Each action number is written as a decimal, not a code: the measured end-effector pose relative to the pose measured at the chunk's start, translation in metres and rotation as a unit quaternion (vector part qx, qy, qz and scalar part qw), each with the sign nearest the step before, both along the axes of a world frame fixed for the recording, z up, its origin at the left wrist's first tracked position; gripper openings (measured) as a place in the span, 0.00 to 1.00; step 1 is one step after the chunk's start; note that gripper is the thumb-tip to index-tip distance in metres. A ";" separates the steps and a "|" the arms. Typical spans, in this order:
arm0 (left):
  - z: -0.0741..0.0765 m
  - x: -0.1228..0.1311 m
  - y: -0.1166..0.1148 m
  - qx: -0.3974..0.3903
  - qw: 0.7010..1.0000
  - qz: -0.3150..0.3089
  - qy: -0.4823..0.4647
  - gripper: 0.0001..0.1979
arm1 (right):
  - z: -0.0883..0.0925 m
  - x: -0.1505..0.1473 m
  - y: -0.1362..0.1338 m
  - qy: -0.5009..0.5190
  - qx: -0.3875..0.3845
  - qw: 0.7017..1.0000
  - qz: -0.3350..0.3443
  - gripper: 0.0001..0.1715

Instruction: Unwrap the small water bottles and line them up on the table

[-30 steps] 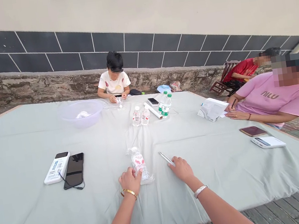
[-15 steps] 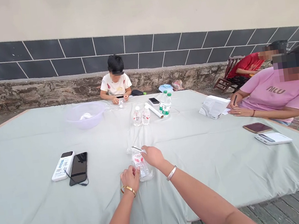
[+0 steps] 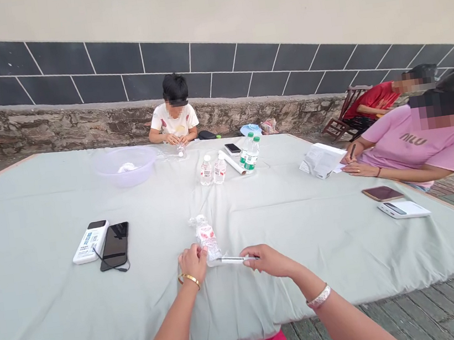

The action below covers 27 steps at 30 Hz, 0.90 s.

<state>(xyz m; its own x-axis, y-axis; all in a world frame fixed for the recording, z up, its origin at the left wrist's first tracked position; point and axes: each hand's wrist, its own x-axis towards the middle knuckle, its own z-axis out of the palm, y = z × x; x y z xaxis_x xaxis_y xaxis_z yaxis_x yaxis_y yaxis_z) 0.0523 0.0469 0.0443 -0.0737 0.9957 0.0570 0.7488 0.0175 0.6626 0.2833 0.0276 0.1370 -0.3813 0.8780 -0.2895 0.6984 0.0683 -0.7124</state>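
A small clear bottle (image 3: 206, 235) with a red-and-white label lies on the cloth in front of me, its cap end pointing away. Loose clear plastic film is around it. My left hand (image 3: 193, 263) grips the bottle's lower left side, fingers closed against it. My right hand (image 3: 267, 259) holds a slim white pen (image 3: 234, 259) with dark parts, level above the cloth. The pen's far end reaches the base of the bottle; whether it touches the film I cannot tell.
Two similar bottles (image 3: 212, 170), a white roll (image 3: 232, 162) and two green-capped bottles (image 3: 250, 154) stand or lie farther back. A purple basin (image 3: 127, 175), a phone (image 3: 115, 246) and a power bank (image 3: 91, 242) are left. People sit opposite and right; a white box (image 3: 321, 160) is near one.
My right hand has moved from the bottle's cap end down to the right of its base, carrying the pen. My left hand stays on the bottle. The person opposite shifts a bottle.
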 end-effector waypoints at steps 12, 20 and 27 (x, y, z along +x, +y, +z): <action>0.003 -0.005 0.004 -0.024 0.991 0.008 -0.130 0.11 | -0.056 -0.055 0.045 -0.150 0.241 0.927 -0.244 0.21; -0.008 0.027 -0.015 0.031 0.956 -0.053 -0.288 0.20 | -0.044 -0.116 0.047 0.032 0.112 0.972 -0.205 0.32; 0.000 0.029 -0.044 0.077 0.955 -0.122 -0.259 0.16 | -0.059 -0.090 0.051 0.089 0.084 0.934 -0.336 0.13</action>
<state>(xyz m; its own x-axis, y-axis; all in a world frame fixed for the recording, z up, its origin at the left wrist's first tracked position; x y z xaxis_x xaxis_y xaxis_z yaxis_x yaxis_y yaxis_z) 0.0815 0.0030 0.0439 0.1019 0.9696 0.2226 0.2901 -0.2430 0.9257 0.1929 0.0785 0.0782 0.2439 0.9635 -0.1106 0.4953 -0.2218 -0.8399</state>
